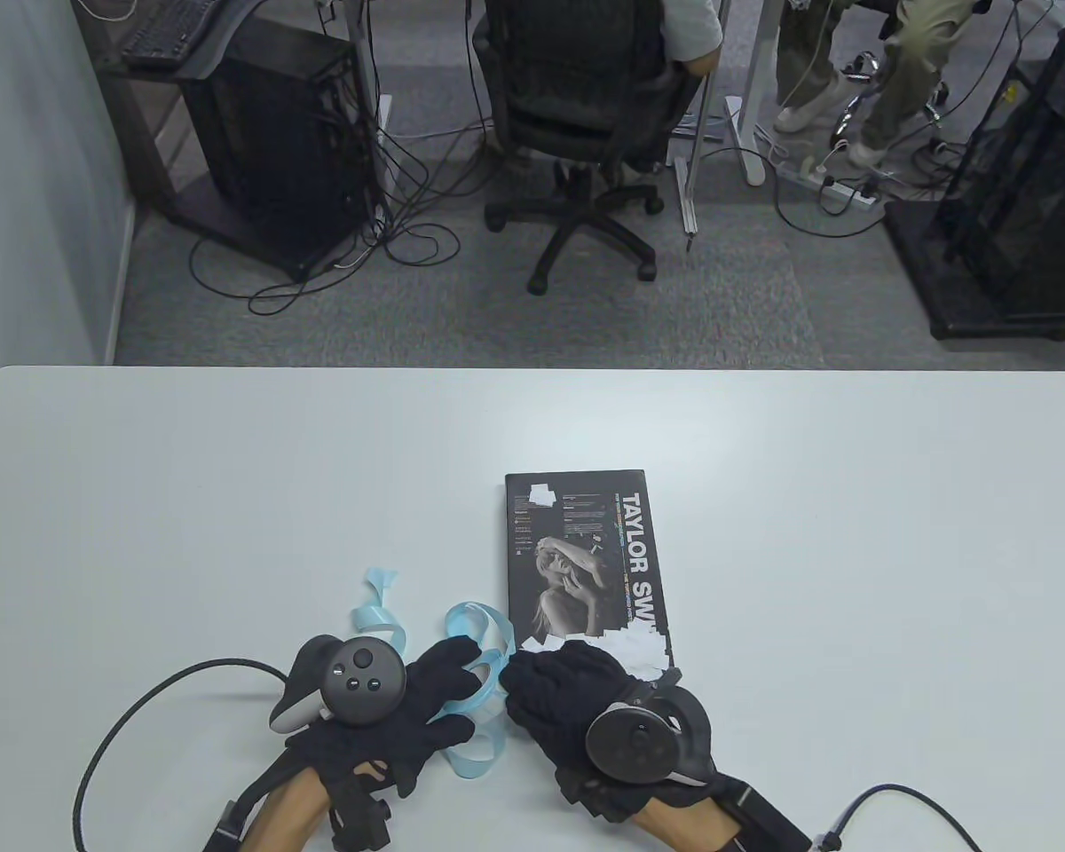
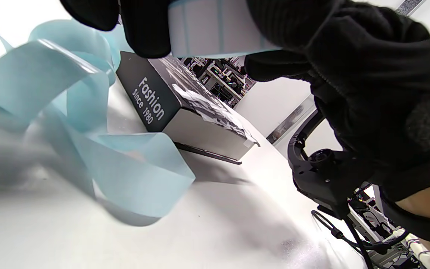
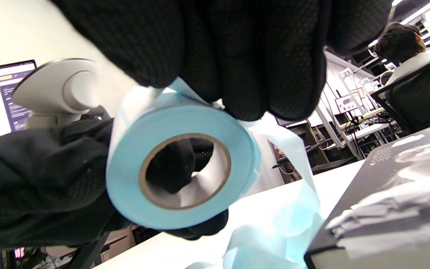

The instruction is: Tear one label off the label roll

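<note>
**Both hands on the label roll, tear coming up**

So the big white table (image 1: 231, 497) takes up the whole near half of the shot. Lying on it, just right of centre, is a dark box (image 1: 586, 555) with white scraps stuck on its near corner and far-left corner; its long side runs near-to-far.

Next down: the loose blue backing strip (image 1: 484, 701), curling in ribbons on the table to the left of the box and trailing down between the hands.

Then the hands, both at the near edge and basically touching. The left hand (image 1: 408, 710) is wrapped around the label roll (image 3: 179, 164), with a finger poking through the cardboard core. The right hand (image 1: 568, 692) comes in from the right, fingers closed down over the top of the roll where the strip peels off.

Key bit: the roll is held up off the table between the two hands, its core axis running roughly left-right, hand to hand. My read is the left hand anchors while the right, already at the free end, does the pulling. Can't tell if it's actually pinching a label yet.
</note>
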`<state>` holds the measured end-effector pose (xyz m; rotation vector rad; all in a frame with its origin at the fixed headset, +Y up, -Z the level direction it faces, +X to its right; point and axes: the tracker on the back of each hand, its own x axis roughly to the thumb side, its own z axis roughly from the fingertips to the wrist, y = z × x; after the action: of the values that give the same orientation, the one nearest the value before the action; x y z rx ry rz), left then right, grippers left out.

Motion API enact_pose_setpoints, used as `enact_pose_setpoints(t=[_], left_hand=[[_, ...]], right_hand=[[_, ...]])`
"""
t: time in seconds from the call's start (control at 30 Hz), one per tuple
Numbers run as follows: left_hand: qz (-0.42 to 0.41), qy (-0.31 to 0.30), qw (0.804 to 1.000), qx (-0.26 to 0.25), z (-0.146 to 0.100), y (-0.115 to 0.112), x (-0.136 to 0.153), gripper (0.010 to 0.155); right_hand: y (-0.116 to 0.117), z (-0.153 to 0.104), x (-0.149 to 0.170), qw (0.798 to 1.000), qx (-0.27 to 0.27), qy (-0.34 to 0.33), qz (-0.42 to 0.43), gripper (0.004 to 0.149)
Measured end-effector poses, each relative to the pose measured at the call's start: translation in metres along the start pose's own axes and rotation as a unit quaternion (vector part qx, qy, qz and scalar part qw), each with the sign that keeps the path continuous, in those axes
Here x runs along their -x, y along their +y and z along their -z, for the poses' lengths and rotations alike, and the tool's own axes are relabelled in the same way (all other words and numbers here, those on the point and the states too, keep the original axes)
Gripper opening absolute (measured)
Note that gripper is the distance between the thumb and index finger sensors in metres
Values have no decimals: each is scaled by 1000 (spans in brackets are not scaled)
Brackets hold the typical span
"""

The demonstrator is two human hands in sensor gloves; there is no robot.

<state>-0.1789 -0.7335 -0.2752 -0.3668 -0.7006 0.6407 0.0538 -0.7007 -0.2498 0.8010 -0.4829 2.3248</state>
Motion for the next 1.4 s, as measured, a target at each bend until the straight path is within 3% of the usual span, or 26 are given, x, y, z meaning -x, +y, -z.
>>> enact_pose_setpoints(t=[0.23, 0.4, 0.6, 0.87, 1.13, 1.37, 1.4], left_hand=[[15, 10, 1000, 5, -2, 1, 2, 59], [25, 18, 999, 14, -3, 0, 4, 59], [29, 19, 999, 19, -4, 0, 4, 59], [40, 28, 998, 26, -5, 0, 4, 59], [36, 32, 998, 26, -6, 2, 5, 59], [33, 37, 998, 32, -6, 2, 7, 59], [32, 37, 998, 33, -6, 2, 6, 59]], right_hand=[[-9, 4, 18, 1000, 3, 7, -27, 35], [-7, 6, 35, 985, -34, -25, -166, 35], [6, 10, 47, 966, -76, -35, -246, 35], [21, 9, 41, 936, -108, -87, -322, 35], [28, 8, 33, 926, -135, -101, -337, 35], [37, 10, 26, 908, -210, -80, -353, 39], [41, 8, 23, 898, -225, -84, -368, 41]])
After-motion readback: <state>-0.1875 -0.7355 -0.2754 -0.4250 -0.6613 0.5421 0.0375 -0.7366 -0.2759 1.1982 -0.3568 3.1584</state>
